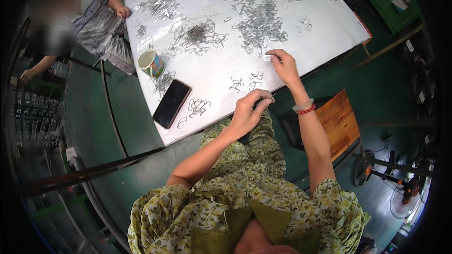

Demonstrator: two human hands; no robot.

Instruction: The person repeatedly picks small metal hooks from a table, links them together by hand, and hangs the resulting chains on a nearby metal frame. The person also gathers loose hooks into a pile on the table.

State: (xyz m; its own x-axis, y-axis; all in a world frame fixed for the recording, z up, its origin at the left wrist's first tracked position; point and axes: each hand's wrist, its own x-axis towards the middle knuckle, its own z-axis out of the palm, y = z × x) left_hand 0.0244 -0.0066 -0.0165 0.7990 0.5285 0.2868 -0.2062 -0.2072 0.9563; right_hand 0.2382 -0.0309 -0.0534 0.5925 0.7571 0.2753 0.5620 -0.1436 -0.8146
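Many small bent wire hooks (261, 21) lie in loose grey heaps on a white-covered table (207, 73). My right hand (285, 68) is closed in a pinch over the table, with a shiny C-shaped wire hook (267, 58) at its fingertips, just below the largest heap. At the table's near edge, my left hand (249, 109) is closed, thumb and fingers brought together; whatever they may hold is too small to make out. Two little groups of wire hooks (255, 80) lie just beyond the left hand. Another small pile of hooks (198, 107) sits to its left.
A black phone (172, 104) lies near the table's left edge, with a patterned mug (151, 63) behind it. Another person (106, 28) is at the far left, one hand on the table edge. A wooden stool (337, 123) stands to my right, and a fan (402, 202) farther off.
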